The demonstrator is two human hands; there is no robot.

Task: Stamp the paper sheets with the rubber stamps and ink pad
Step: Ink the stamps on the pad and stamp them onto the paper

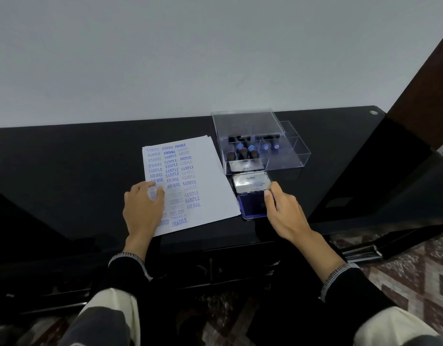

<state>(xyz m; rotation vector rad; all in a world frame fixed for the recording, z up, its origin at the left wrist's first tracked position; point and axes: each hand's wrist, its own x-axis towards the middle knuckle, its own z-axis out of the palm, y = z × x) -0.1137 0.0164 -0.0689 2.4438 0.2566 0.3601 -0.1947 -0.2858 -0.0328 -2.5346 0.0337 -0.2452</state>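
Observation:
A stack of white paper sheets (213, 176) lies on the black table (78, 158); the top sheet is covered with several blue stamped words. My left hand (143, 203) rests on its lower left part with the fingers spread and relaxed. Right of the paper an ink pad (251, 207) lies with its silver lid (251, 183) folded back. My right hand (281, 211) is over the pad's right side, thumb and fingers pinching a small dark rubber stamp (271, 196), mostly hidden, down on the blue pad. Several more stamps (250, 151) with blue-capped black handles lie in a clear box.
The clear plastic box (293, 156) stands behind the ink pad, its see-through lid (248, 123) raised at the back. A white wall rises behind the table. A dark wooden panel (425, 96) is at the right, with patterned floor (415, 275) below it.

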